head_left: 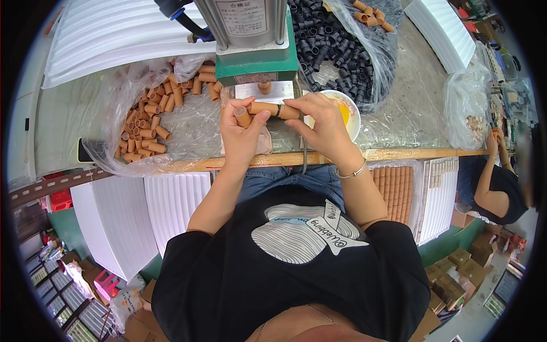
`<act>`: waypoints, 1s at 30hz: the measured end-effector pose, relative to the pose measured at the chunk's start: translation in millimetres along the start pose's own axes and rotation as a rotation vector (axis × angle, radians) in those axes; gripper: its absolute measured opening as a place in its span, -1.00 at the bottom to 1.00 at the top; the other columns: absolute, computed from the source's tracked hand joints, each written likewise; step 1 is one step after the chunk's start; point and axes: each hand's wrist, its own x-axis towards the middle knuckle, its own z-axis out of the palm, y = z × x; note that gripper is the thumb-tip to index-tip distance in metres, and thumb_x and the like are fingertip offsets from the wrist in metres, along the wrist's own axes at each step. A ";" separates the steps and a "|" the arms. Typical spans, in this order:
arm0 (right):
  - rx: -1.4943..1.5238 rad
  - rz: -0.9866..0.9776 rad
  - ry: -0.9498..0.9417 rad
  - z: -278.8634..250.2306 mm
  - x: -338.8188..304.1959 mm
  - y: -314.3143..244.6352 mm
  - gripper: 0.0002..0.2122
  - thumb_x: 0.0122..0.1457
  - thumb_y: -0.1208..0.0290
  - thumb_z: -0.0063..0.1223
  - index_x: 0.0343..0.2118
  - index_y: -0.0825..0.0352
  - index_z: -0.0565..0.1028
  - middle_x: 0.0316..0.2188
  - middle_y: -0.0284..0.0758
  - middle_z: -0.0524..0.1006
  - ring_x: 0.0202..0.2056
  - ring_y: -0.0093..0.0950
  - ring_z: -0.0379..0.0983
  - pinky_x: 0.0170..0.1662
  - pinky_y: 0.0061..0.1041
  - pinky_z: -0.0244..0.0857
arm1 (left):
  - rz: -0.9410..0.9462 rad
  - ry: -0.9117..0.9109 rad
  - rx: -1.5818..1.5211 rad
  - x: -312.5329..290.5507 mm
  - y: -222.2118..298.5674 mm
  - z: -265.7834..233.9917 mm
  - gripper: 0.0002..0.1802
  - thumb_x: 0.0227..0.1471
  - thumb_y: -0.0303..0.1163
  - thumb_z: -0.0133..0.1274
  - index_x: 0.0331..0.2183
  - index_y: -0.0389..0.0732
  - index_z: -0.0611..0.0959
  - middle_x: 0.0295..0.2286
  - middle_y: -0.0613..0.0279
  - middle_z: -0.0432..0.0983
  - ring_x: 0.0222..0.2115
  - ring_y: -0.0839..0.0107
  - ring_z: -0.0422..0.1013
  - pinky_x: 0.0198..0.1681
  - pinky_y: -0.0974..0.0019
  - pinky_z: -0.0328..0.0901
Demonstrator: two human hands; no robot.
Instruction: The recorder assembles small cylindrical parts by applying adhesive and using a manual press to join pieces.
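My left hand (240,134) is closed around two brown tubes. One is a short upright tube (243,117); the other is a brown tube (262,108) lying sideways, with a black ring near its right end. At that end my right hand (325,122) pinches a brown tube piece (289,112), which lies in line with the sideways tube and meets it at the black ring. Just beyond my fingers is a bench press (253,68) with a green head. Under the head, a brown piece (265,87) stands in front of a metal plate.
Loose brown tubes (145,128) lie on plastic film at left. Black fittings (336,51) are heaped at the back right. A white bowl (354,122) with something yellow stands beside my right hand. Below the wooden table edge (399,154) sits a tray of brown tubes (393,194). Another person (493,182) works at far right.
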 end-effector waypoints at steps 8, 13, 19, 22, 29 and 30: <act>0.016 0.227 -0.158 1.8 -1.6 3.5 -0.70 -0.13 0.50 0.29 -0.27 0.33 0.51 -0.39 -0.24 0.57 -0.27 -0.26 0.46 -0.21 -0.34 0.30 | 0.335 -0.127 0.554 15.8 4.7 -7.1 -0.59 -0.19 -0.54 0.35 -0.24 -0.28 0.55 -0.25 0.24 0.51 -0.33 0.52 0.42 -0.25 0.46 0.31; -0.032 0.262 -0.034 23.9 29.8 11.6 -0.76 -0.04 0.37 0.24 -0.28 0.20 0.49 -0.40 -0.35 0.54 -0.26 -0.29 0.41 -0.19 -0.28 0.15 | 0.161 -0.276 0.787 63.7 11.9 -11.6 -0.58 -0.17 -0.57 0.30 -0.19 -0.35 0.54 -0.27 0.15 0.57 -0.34 0.49 0.46 -0.27 0.43 0.35; -0.311 0.192 -0.021 57.4 51.1 15.3 -0.73 -0.09 0.35 0.26 -0.28 0.16 0.51 -0.25 -0.32 0.48 -0.14 -0.27 0.34 -0.18 -0.22 0.12 | 0.044 -0.102 0.365 59.7 -5.5 -58.8 -0.61 -0.01 -0.51 0.20 -0.10 -0.33 0.54 -0.30 0.23 0.57 -0.33 0.53 0.46 -0.25 0.47 0.35; -0.348 0.243 -0.092 42.4 42.5 11.2 -0.57 -0.14 0.26 0.35 -0.15 0.18 0.49 -0.20 -0.31 0.45 -0.08 -0.24 0.32 -0.13 -0.18 0.15 | -0.178 -0.162 0.013 30.7 16.4 -67.6 -0.59 0.02 -0.52 0.17 -0.05 -0.32 0.50 -0.25 0.19 0.54 -0.30 0.51 0.45 -0.22 0.43 0.36; 0.312 0.304 -0.246 -3.7 0.4 -29.6 -0.68 -0.07 0.36 0.35 -0.24 0.37 0.55 -0.40 -0.28 0.52 -0.50 -0.55 0.40 -0.39 -0.58 0.28 | -0.280 -0.590 -0.018 -5.9 28.5 -39.2 -0.44 -0.04 -0.56 0.22 -0.01 -0.26 0.35 -0.23 0.13 0.52 -0.29 0.46 0.46 -0.22 0.41 0.36; 0.308 0.228 -0.255 -3.7 -4.0 -27.2 -0.70 -0.05 0.36 0.33 -0.25 0.35 0.55 -0.45 -0.28 0.52 -0.58 -0.52 0.40 -0.49 -0.57 0.27 | -0.140 -0.599 0.156 -5.7 23.4 -34.4 -0.44 -0.05 -0.56 0.22 -0.03 -0.25 0.33 -0.25 0.12 0.52 -0.29 0.43 0.47 -0.23 0.41 0.36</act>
